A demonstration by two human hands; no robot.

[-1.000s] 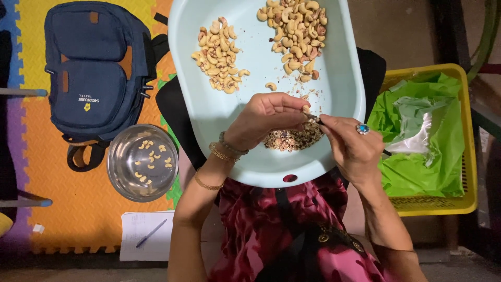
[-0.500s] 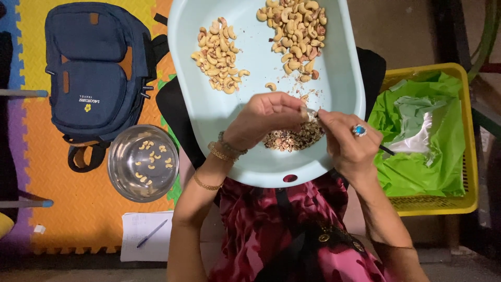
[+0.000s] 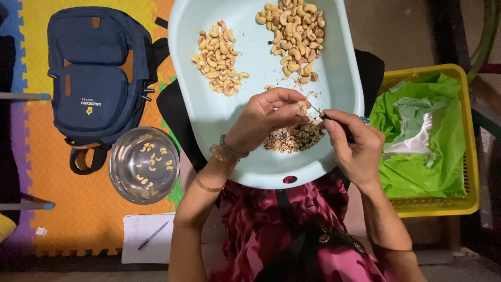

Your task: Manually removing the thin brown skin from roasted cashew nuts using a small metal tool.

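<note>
Barely shifted since before, your left hand (image 3: pixel 263 117) pinches a cashew (image 3: pixel 301 109) over the pale blue tray (image 3: pixel 235 130), above the heap of peelings (image 3: pixel 293 138); your right hand (image 3: pixel 355 143) closes around a thin tool (image 3: pixel 317 111) touching it.

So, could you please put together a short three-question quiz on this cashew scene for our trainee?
1. True or false: the left hand pinches a cashew.
2. Which hand grips the thin tool?
3. Where does the heap of skins lie? A) steel bowl B) pale blue tray C) yellow basket

Key: 1 true. 2 the right hand. 3 B.
</note>
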